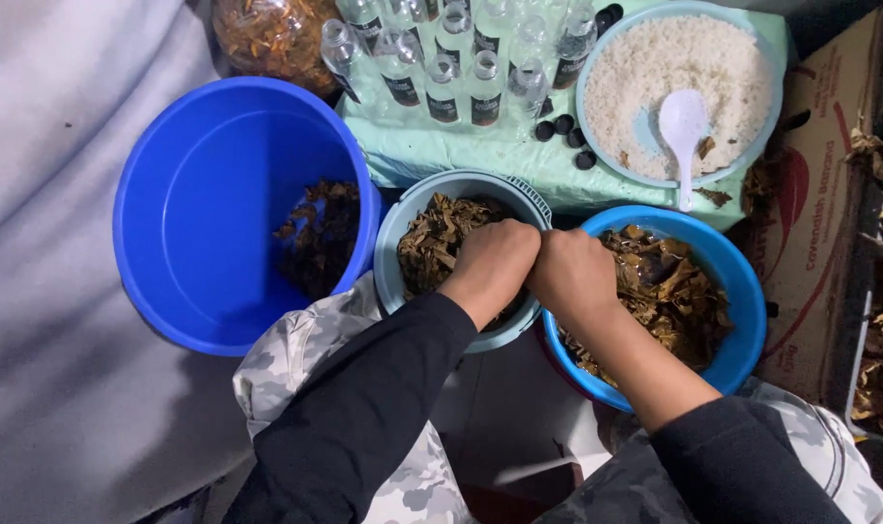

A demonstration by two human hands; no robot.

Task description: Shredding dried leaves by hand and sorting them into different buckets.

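Hands meet knuckle to knuckle over the gap between two bowls: the left hand (495, 260) is curled into a closed fist above the small pale-blue plastic bowl (391, 254), and the right hand (574, 274) is likewise closed beside it, touching it, at the rim of the round bright-blue plastic basin (742, 291). What the fists clamp is hidden by the fingers; the grip pattern suggests a piece of leaf held between them, but this cannot be confirmed. Both vessels hold brown dried leaves (670, 291), and their side-by-side placement against the knees keeps the material within short reach of either hand. To the left stands a large deep blue plastic bucket (199, 213) with a small heap of darker leaf scraps at its bottom, set apart, seemingly to keep that portion separate. Farther off, on a pale-green covered desk (441, 150), stand rows of small clear glass bottles (441, 58) without caps, with black round caps (563, 126) loose beside them. Next to these sits a light-blue bowl of white grains (679, 92) with a white plastic spoon (682, 131) resting in it. A brown cardboard box (820, 223) stands at the right.
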